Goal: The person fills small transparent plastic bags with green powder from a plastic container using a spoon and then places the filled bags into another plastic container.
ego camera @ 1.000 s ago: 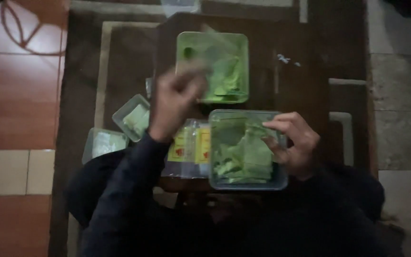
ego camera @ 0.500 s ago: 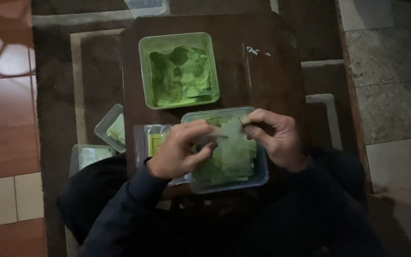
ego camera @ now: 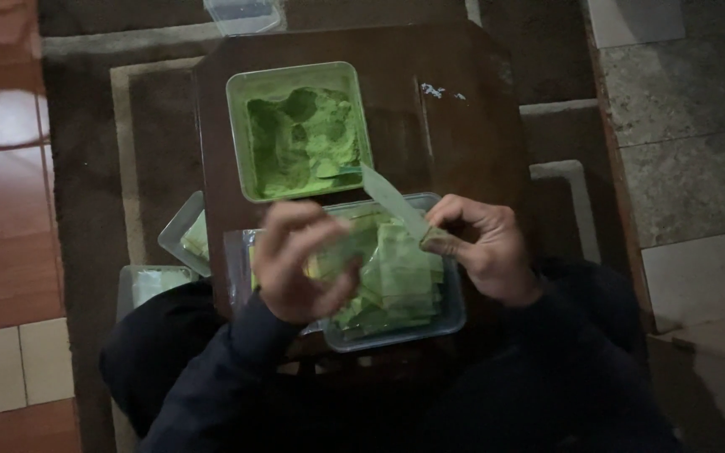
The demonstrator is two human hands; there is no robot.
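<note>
Dark wood table: I look straight down on a small dark brown wooden table [ego camera: 463,134] standing on a dark rug with pale bands [ego camera: 86,168]; reddish tiles lie to the left, grey stone tiles to the right.
Near container: a clear rectangular plastic tub [ego camera: 455,315] sits at the near edge of the table, filled with flat pale green wrappers [ego camera: 396,285] stacked loosely.
Far container: a green-tinted square tub of lumpy green paste [ego camera: 304,138] stands just beyond the near tub, toward the far left of the tabletop.
Left hand: my left hand [ego camera: 295,264] hovers over the left part of the near tub, fingers curled and pressed onto one pale green wrapper [ego camera: 341,252]; it is blurred, so I cannot tell the exact pinch.
Right hand: my right hand [ego camera: 488,247] is at the right rim of the near tub, fingers closed around the handle of a pale flat-bladed spreader [ego camera: 392,200], whose blade slants up and left so its tip reaches the near edge of the green paste tub.
Beside the table: two more clear tubs with green contents [ego camera: 182,239] rest on the rug at the left, partly tucked under the table edge.
Far edge: another clear lidded box [ego camera: 241,13] shows at the top of the view.
Sleeves: both my arms are in dark sleeves [ego camera: 211,377].
</note>
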